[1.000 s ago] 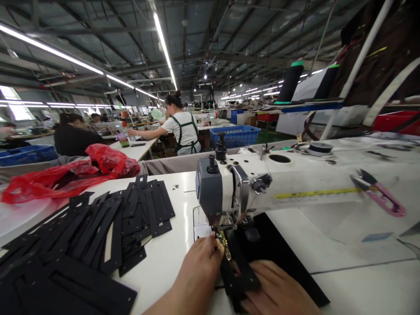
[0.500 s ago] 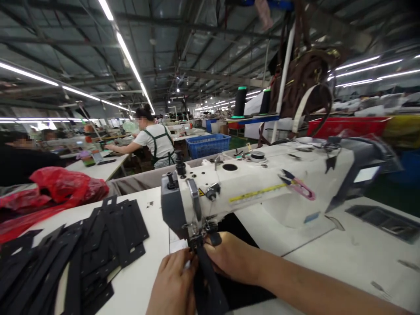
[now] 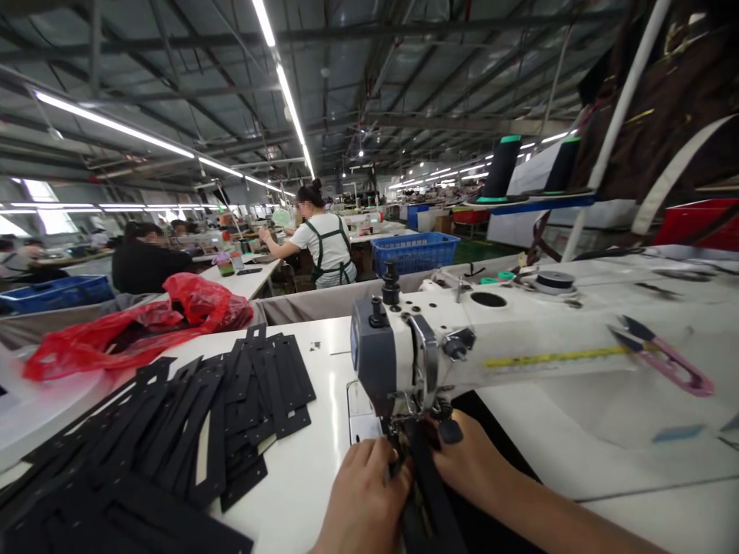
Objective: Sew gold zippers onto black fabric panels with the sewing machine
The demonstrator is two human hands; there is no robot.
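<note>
A white and grey sewing machine (image 3: 375, 358) stands on the white table, and a black strip (image 3: 430, 492) runs under its needle area. My left hand (image 3: 369, 492) has its fingers curled and pressed on the strip's left edge, just in front of the presser foot. My right hand (image 3: 470, 462) lies right of the strip, close to the needle; its fingertips are partly hidden behind the machine's parts. A wider black piece (image 3: 490, 431) lies beneath my right hand and forearm.
Many black slotted pieces (image 3: 167, 438) are piled on the left, with a red plastic bag (image 3: 202, 304) behind them. Pink-handled snips (image 3: 663, 358) lie against the machine arm. Beyond are a blue basket (image 3: 412, 252), thread cones (image 3: 501, 169) and a person in a white shirt (image 3: 326, 242).
The view has turned left, so the machine and both hands appear farther right and more of the black pile shows. Both hands keep their places at the needle area.
</note>
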